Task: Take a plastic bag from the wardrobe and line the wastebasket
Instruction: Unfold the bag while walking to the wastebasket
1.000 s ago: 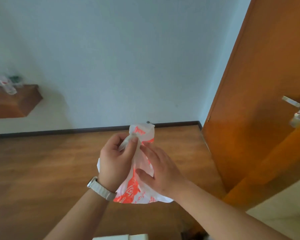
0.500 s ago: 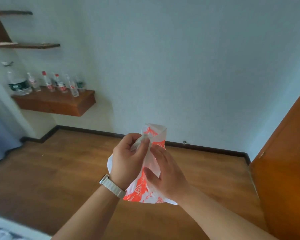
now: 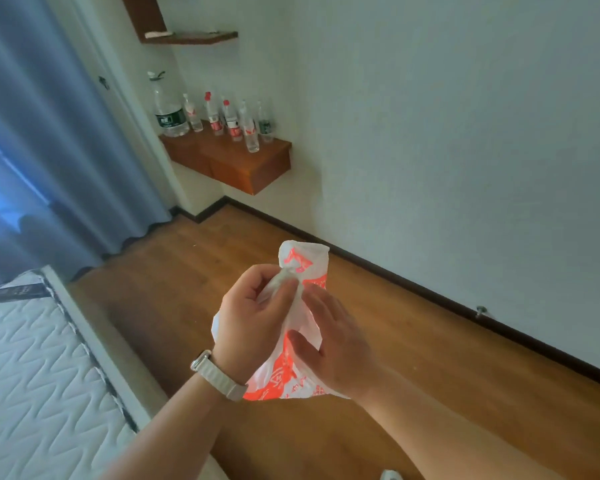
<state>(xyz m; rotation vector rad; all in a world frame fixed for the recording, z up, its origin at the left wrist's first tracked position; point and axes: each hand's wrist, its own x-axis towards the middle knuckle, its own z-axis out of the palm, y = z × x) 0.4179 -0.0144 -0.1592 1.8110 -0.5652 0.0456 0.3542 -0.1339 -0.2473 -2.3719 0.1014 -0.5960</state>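
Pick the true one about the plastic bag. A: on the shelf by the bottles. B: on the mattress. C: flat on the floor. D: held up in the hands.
D: the left hand pinches the bunched top of the plastic bag, and the right hand lies against its side, above the floor.
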